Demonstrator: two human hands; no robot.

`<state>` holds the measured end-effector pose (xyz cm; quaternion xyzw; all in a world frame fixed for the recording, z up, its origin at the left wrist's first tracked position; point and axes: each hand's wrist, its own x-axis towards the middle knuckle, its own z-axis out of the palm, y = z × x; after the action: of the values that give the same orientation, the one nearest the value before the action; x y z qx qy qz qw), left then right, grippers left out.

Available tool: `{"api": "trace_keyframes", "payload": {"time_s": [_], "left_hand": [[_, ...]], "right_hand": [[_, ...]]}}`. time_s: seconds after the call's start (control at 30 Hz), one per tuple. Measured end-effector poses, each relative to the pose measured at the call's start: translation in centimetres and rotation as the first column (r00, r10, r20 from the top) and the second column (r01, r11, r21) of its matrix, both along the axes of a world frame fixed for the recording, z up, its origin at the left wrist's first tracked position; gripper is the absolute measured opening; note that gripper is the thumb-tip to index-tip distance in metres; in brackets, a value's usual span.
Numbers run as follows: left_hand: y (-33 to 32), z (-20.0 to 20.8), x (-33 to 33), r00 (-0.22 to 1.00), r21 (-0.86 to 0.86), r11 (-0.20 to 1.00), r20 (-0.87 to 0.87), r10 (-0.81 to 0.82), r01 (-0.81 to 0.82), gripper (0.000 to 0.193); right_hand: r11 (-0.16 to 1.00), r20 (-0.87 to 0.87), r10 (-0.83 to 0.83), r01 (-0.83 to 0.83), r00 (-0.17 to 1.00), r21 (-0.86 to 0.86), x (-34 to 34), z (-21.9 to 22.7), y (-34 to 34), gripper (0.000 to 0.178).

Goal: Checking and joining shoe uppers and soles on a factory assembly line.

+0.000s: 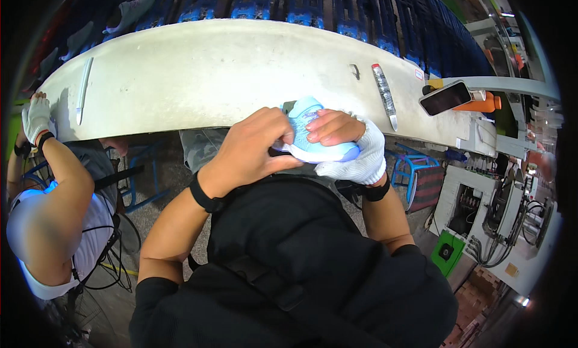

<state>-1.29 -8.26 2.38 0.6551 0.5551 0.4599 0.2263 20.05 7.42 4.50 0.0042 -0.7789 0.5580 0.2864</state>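
A light blue sneaker with a pale sole is held just over the near edge of the white worktable. My bare left hand grips its left side, fingers curled and thumb low by the sole. My right hand, in a white glove with bare fingertips, wraps round the other side, its fingers lying over the upper. Something dark green shows at the shoe's top left; I cannot tell what it is. The fingers hide part of the shoe.
A knife with a wrapped handle, a small dark piece and a phone are to the right. Another blade lies left, near a co-worker's gloved hand. Blue racks with shoes line the far side.
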Motion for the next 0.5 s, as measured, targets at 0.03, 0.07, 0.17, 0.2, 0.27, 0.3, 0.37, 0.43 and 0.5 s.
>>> {"api": "trace_keyframes", "payload": {"time_s": [0.03,0.07,0.17,0.2,0.27,0.3,0.37,0.43,0.5], "left_hand": [[-0.2,-0.5,-0.5,0.998,0.007,1.000,0.049,-0.025,0.025,0.042],[-0.7,-1.1,-1.1,0.999,0.055,0.998,0.043,-0.006,0.004,0.039],[-2.0,-0.8,-2.1,0.929,0.040,0.990,-0.342,0.138,-0.133,0.053],[-2.1,-0.3,-2.4,0.927,0.043,0.991,-0.350,0.137,-0.131,0.053],[-2.1,0.9,-3.1,0.959,0.209,0.974,-0.246,0.138,-0.086,0.056],[-2.0,2.1,-4.7,0.931,0.316,0.949,-0.338,0.135,-0.023,0.055],[-1.5,5.1,-6.1,0.927,0.296,0.955,-0.354,0.127,-0.018,0.056],[-0.8,5.5,-6.7,0.926,0.285,0.957,-0.347,0.149,-0.047,0.061],[0.3,5.4,-6.4,0.946,0.128,0.990,-0.309,0.097,-0.060,0.064]], "right_hand": [[1.000,-0.002,-0.001,0.001,1.000,0.002,0.0,-0.1,-0.1,0.045],[0.998,-0.031,-0.044,0.043,0.999,-0.047,0.0,-0.2,-0.2,0.041],[0.946,-0.197,-0.167,0.100,0.966,-0.310,-0.7,-1.5,-1.7,0.029],[0.859,-0.304,-0.258,0.074,0.917,-0.507,-1.4,-1.9,-2.3,0.025],[0.683,-0.276,-0.293,-0.001,0.915,-0.730,-2.8,-2.1,-2.5,0.023],[0.446,-0.227,-0.312,-0.068,0.922,-0.892,-3.3,-1.9,-2.4,0.024],[0.754,-0.010,-0.415,0.337,0.910,-0.564,-4.3,-3.0,-0.3,0.019],[0.964,-0.002,-0.248,0.247,0.969,-0.095,-5.5,-1.8,1.3,0.039],[0.988,0.067,-0.154,0.154,0.986,0.005,-6.3,0.0,0.8,0.075]]}}
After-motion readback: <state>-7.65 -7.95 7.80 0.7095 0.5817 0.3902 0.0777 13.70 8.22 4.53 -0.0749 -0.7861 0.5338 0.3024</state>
